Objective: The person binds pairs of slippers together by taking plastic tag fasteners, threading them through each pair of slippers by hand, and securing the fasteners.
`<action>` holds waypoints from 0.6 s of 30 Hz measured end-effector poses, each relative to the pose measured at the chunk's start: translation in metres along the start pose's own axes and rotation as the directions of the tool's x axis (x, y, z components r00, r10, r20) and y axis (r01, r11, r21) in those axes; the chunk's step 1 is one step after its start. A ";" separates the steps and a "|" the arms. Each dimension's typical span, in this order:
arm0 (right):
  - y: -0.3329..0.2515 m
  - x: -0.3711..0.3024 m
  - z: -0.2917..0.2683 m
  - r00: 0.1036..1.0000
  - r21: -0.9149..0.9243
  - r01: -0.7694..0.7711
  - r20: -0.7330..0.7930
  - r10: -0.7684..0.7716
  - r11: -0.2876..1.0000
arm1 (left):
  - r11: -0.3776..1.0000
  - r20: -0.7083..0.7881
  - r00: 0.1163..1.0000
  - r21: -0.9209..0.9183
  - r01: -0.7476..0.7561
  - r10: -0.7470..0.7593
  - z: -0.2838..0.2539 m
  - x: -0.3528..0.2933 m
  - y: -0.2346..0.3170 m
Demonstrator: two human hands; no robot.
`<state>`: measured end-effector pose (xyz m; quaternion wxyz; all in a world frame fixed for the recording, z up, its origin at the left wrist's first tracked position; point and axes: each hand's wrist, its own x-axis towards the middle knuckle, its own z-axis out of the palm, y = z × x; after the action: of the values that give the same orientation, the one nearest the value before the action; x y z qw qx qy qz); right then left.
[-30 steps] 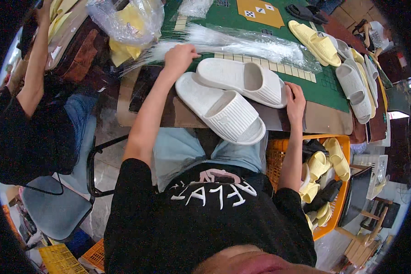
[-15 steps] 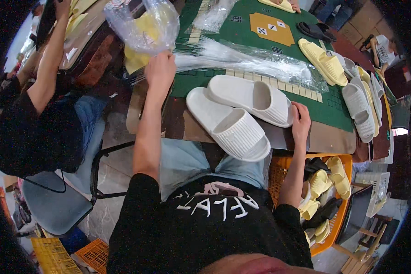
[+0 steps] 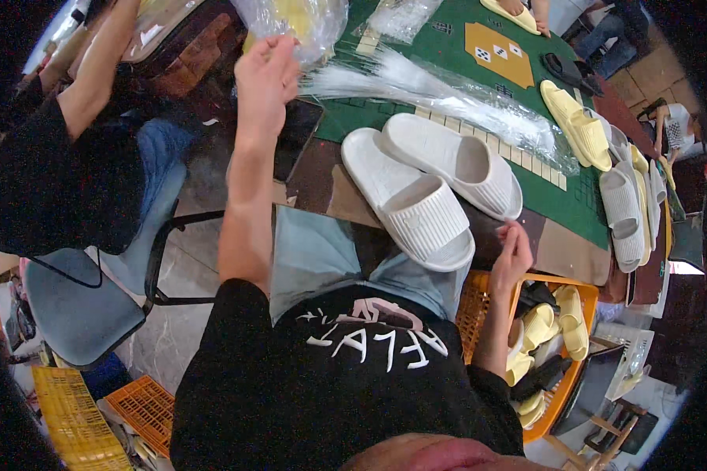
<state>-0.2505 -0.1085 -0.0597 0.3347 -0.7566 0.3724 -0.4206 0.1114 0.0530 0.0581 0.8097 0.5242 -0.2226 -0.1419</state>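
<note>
My left hand (image 3: 265, 74) is raised over the table's left end, beside the near tip of a pile of clear plastic sleeves (image 3: 448, 98). Just below a clear bag of yellow items (image 3: 294, 17), its fingers point upward; whether they pinch a sleeve is unclear. My right hand (image 3: 512, 253) rests on the brown table edge (image 3: 562, 255), fingers loosely curled and holding nothing. It lies next to two white slippers (image 3: 416, 200) that sit side by side, partly overlapping, in front of me.
Yellow slippers (image 3: 577, 125) and white slippers (image 3: 624, 212) lie along the green mat's (image 3: 456, 43) right side. An orange crate (image 3: 554, 345) of yellow and black slippers stands by my right knee. Another person in black (image 3: 55, 165) sits at left on a grey chair (image 3: 78, 302).
My left hand has lifted off the sleeve pile and swung left and up toward the clear bag. My right hand stays at the table edge.
</note>
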 end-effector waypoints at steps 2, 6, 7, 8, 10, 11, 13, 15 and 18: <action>-0.003 -0.008 0.004 0.999 -0.007 0.034 0.018 -0.034 0.999 | 0.996 -0.007 0.997 0.049 -0.070 0.071 0.001 0.001 0.005; -0.009 -0.016 0.014 0.993 0.001 0.040 0.112 -0.040 0.999 | 0.990 -0.072 0.989 0.073 -0.122 0.127 0.005 0.004 -0.004; -0.010 -0.017 0.015 0.990 0.003 0.026 0.141 -0.026 1.000 | 0.935 -0.107 0.968 0.302 -0.186 0.227 0.000 0.009 -0.010; -0.010 -0.018 0.017 0.985 -0.003 0.078 0.153 -0.077 0.997 | 0.826 -0.117 0.937 0.517 -0.226 0.330 -0.007 0.017 -0.020; -0.016 -0.017 0.020 0.979 -0.024 0.131 0.161 -0.125 0.991 | 0.709 -0.071 0.912 0.654 -0.264 0.404 -0.018 0.023 -0.044; -0.018 -0.016 0.022 0.973 -0.050 0.178 0.158 -0.169 0.983 | 0.691 -0.053 0.925 0.680 -0.243 0.377 -0.019 0.021 -0.050; -0.018 -0.017 0.023 0.971 -0.054 0.202 0.141 -0.193 0.978 | 0.611 -0.081 0.945 0.780 -0.138 0.316 -0.018 0.016 -0.059; -0.021 -0.019 0.021 0.964 -0.113 0.245 0.138 -0.229 0.963 | 0.605 -0.098 0.953 0.790 -0.101 0.286 -0.009 0.006 -0.070; -0.035 -0.018 0.022 0.935 -0.152 0.327 0.193 -0.297 0.933 | 0.648 -0.004 0.969 0.744 -0.162 0.246 -0.010 -0.003 -0.096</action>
<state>-0.2278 -0.0715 -0.0478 0.2231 -0.8661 0.2544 -0.3679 0.1142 0.0227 -0.0330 0.5496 0.7845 -0.2758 0.0798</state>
